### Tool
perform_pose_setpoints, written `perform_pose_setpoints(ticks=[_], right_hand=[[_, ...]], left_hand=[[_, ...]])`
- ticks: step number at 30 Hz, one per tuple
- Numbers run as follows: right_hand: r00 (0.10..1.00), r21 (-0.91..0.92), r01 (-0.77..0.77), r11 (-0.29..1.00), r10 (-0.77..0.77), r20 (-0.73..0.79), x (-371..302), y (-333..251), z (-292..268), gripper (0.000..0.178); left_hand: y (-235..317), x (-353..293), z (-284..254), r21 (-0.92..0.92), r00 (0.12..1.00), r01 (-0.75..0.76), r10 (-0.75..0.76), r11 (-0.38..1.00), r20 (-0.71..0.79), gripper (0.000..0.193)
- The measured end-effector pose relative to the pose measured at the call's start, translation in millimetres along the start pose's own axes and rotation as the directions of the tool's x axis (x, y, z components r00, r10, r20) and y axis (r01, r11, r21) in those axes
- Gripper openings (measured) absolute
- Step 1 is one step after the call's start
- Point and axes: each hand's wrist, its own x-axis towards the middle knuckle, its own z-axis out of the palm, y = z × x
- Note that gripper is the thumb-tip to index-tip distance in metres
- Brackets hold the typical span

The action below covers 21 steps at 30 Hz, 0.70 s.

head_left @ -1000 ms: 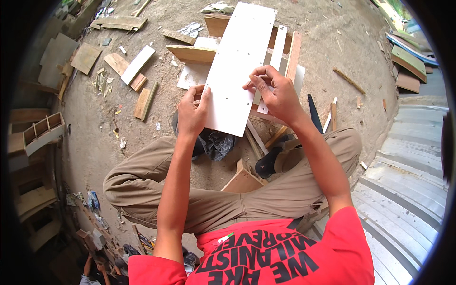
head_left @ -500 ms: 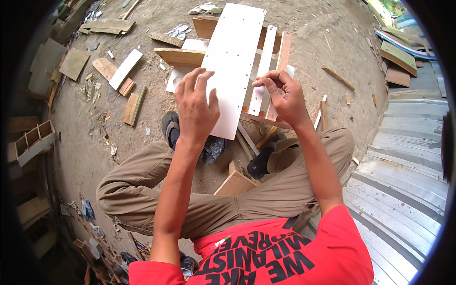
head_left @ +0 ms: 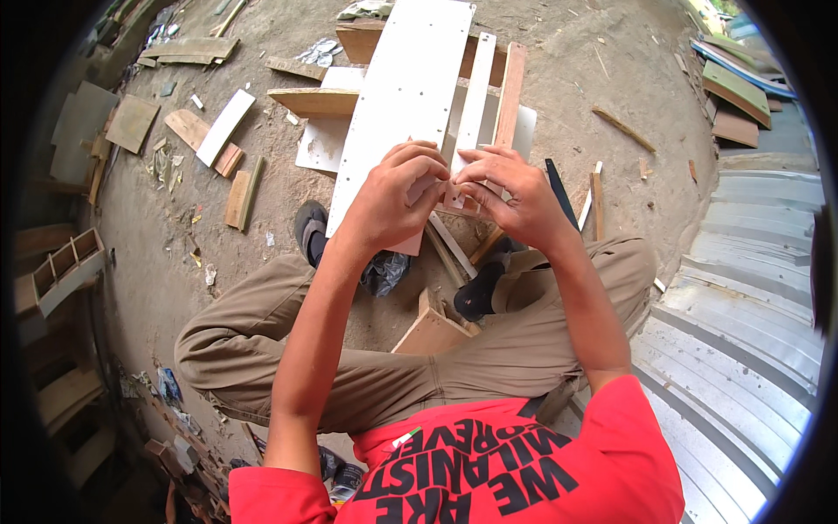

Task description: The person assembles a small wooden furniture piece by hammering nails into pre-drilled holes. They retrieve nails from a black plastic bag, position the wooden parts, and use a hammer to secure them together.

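Observation:
My left hand (head_left: 400, 194) and my right hand (head_left: 513, 194) meet over the near end of a wooden frame, fingertips pinched close together. Whatever lies between those fingers is too small or hidden to make out. Beneath my left hand runs a long white board (head_left: 410, 79) dotted with small dark marks along its edges and middle. Beside it, past the fingertips of my right hand, lie a narrow white strip (head_left: 474, 96) and a reddish wooden strip (head_left: 511, 92). Wooden crosspieces, such as a brown plank (head_left: 312, 102), stick out under the white board on the left.
A dark blade-like strip (head_left: 561, 194) lies right of the frame. Between my legs is a wooden corner piece (head_left: 429, 327), with a dark plastic bag (head_left: 386, 272) near my left foot. Offcuts (head_left: 225, 127) litter the dirt floor; corrugated metal sheets (head_left: 733, 341) lie to the right.
Both hands have come together over the frame's near end; they were apart before. My left hand moved right and down, with its fingers closing. The dark blade-like strip now shows beside my right hand.

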Motion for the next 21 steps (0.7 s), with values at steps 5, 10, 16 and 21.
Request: perform_pose_setpoints(ticks=[5,10,16,21], right_hand=[[1.000,-0.005,0.004,1.000,-0.004,0.009,-2.6,-3.8,-0.4,0.008],[1.000,-0.037,0.015,0.999,-0.015,0.010,-3.3,-6.1,-0.9,0.007],[1.000,-0.044,0.021,0.999,-0.022,-0.008,-5.6,-4.2,1.5,0.007],[0.999,-0.029,-0.026,0.999,0.025,-0.026,-4.2,-4.5,-0.8,0.010]], left_hand=[[1.5,-6.3,2.1,0.056,0.999,-0.043,0.041,0.997,0.034,0.020],[-0.9,-6.4,3.3,0.089,0.998,-0.059,0.056,0.994,0.035,0.031],[-1.7,-6.4,5.1,0.105,0.998,-0.056,0.053,0.993,0.031,0.032],[-0.5,-6.5,4.5,0.114,0.999,-0.049,0.046,0.992,0.024,0.031]])
